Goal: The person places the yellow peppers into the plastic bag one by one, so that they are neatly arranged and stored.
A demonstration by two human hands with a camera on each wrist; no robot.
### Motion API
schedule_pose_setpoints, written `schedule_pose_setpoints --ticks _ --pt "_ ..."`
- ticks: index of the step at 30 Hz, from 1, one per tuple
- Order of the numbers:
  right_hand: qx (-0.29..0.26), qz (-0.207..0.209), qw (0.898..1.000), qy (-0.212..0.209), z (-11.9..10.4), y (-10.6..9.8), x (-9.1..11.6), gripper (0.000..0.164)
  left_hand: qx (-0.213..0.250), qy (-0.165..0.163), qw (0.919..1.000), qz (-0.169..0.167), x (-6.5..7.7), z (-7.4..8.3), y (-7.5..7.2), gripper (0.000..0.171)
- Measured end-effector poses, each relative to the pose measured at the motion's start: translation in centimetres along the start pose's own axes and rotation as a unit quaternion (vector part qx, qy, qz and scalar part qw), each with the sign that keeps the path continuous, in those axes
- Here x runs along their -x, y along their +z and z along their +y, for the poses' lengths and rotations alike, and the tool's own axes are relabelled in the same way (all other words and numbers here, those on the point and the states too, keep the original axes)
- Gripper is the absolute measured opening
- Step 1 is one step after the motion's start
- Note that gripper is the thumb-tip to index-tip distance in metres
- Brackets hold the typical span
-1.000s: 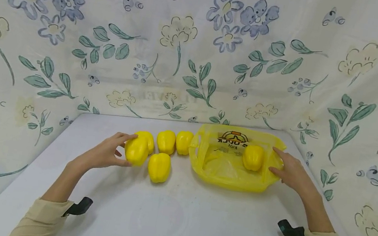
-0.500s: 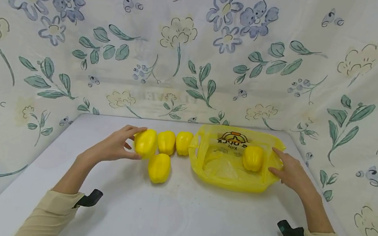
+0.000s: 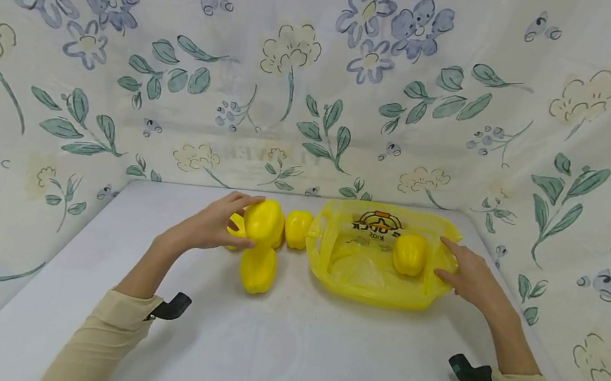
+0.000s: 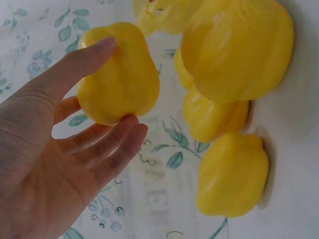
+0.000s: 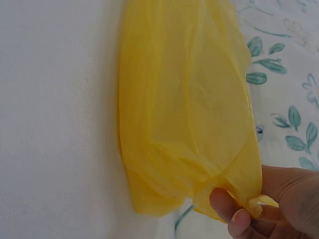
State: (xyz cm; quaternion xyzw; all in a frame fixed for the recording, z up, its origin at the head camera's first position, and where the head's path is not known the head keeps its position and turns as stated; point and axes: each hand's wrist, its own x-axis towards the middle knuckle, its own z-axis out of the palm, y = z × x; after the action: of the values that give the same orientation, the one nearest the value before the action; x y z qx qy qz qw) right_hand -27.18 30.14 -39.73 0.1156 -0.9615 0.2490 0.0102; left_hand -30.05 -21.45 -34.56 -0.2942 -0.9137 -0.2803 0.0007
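Observation:
My left hand [image 3: 216, 222] grips a yellow bell pepper [image 3: 264, 221] between thumb and fingers, raised over the other peppers; in the left wrist view the held pepper [image 4: 119, 74] shows apart from those on the table. A pepper [image 3: 257, 270] stands just in front, another pepper [image 3: 298, 229] to the right, and a pepper [image 3: 238, 225] partly behind my fingers. At the right my right hand [image 3: 471, 274] pinches the edge of a yellow plastic bag [image 3: 363, 278]. The bag lies spread open with one pepper [image 3: 409, 255] inside. In the right wrist view, fingertips [image 5: 224, 204] hold its crumpled film.
The white table [image 3: 280, 358] runs back to a floral cloth [image 3: 321, 87] that hangs behind and along both sides. Black wrist cameras sit at both sleeves, the left camera [image 3: 172, 307] and the right camera [image 3: 471, 371], low over the table.
My left hand has carried its pepper to the right and farther back, over the group, uncovering the pepper at the left. The right hand and the bag have stayed in place.

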Motion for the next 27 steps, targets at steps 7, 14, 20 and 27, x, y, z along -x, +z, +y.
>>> schedule_pose_setpoints --ticks 7,14,20,27 --pt "0.002 0.008 1.000 -0.009 -0.1 -0.1 0.0 0.070 0.004 0.018 0.9998 -0.007 -2.0 1.2 0.5 0.089" --pt "0.003 0.004 1.000 -0.006 0.1 0.2 0.0 0.071 0.015 0.031 0.9993 -0.012 -3.5 2.5 1.1 0.089" --pt "0.003 0.004 1.000 -0.003 -0.2 0.1 0.2 0.071 0.014 0.047 0.9987 -0.011 -4.6 3.9 1.0 0.088" --pt "0.001 0.000 1.000 0.004 -0.4 0.0 0.1 0.071 0.014 0.081 0.9964 -0.019 -6.1 5.4 1.4 0.088"
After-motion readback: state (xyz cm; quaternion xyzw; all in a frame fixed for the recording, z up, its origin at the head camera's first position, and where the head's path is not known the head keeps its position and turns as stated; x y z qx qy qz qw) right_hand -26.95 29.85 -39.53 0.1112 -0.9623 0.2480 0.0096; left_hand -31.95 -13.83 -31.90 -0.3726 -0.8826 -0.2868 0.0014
